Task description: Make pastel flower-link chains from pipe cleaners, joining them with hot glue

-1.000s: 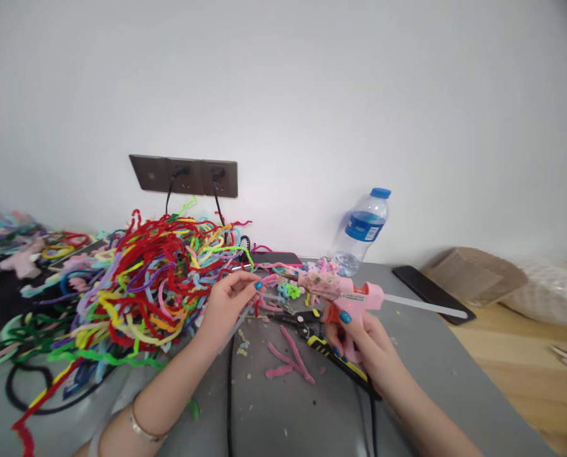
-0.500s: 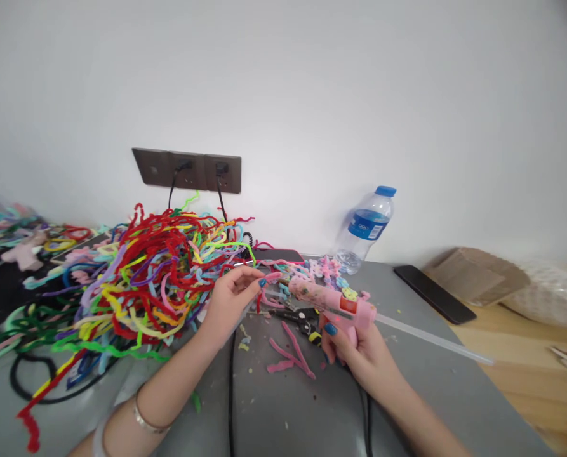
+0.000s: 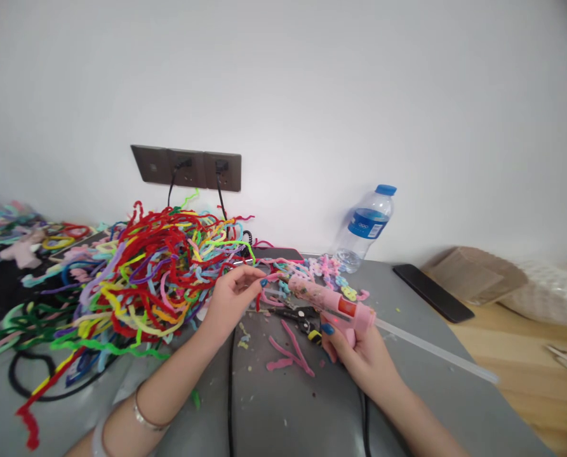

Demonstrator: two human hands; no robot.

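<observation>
Together, we pinched a pink pipe-cleaner piece in our left hand above the grey surface; our right hand gripped the glue gun, nozzle best steadied close before squeezing.

Right hand aims pink glue gun at left hand's pinched pipe cleaner.

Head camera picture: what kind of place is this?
Probably a craft table indoors: a big tangled heap of colourful fuzzy pipe cleaners, a pink plastic glue gun in the right hand, cut scraps on the grey tabletop.
</observation>
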